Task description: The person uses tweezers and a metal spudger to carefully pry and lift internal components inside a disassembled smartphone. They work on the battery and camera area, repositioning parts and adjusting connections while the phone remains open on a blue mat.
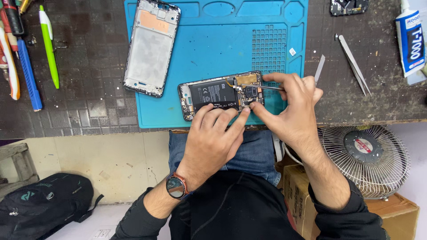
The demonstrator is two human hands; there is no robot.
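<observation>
An opened phone lies on the blue work mat, its black battery and circuit board showing. My left hand rests on the phone's near edge, fingers spread, the index fingertip beside the camera part. My right hand pinches metal tweezers whose tips reach the board near the camera module. A watch sits on my left wrist.
An empty phone frame lies at the mat's left end. Screwdrivers and pens lie at far left. Spare tweezers, a thin metal blade and a glue tube lie to the right. A fan and a backpack sit below.
</observation>
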